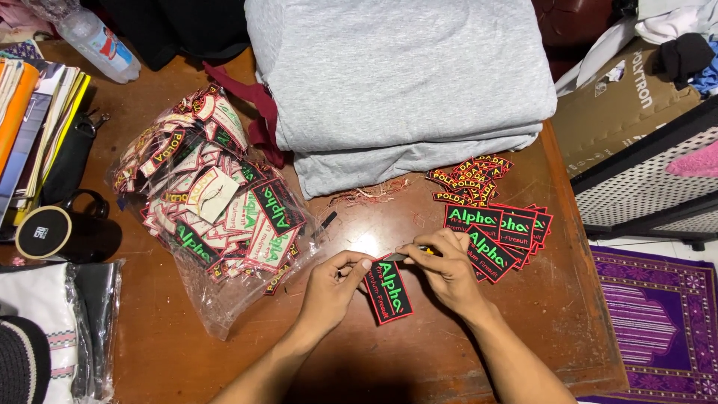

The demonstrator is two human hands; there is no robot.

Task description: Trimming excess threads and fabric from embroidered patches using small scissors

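Note:
My left hand (333, 288) pinches the upper left corner of a black rectangular patch (389, 290) with a red border and green lettering, held just above the brown wooden table (224, 352). My right hand (449, 271) is at the patch's top edge and grips a small tool (410, 254) with a yellow part; its tip meets the patch's upper edge. To the right of my right hand lies a stack of matching trimmed patches (497, 232), and behind it a heap of small oval patches (471, 179).
A clear plastic bag (213, 209) full of patches lies to the left. Folded grey fabric (404, 82) fills the back, with loose red threads (366, 194) before it. A black mug (52, 232), books (37, 127) and a plastic bottle (97, 41) sit at the left.

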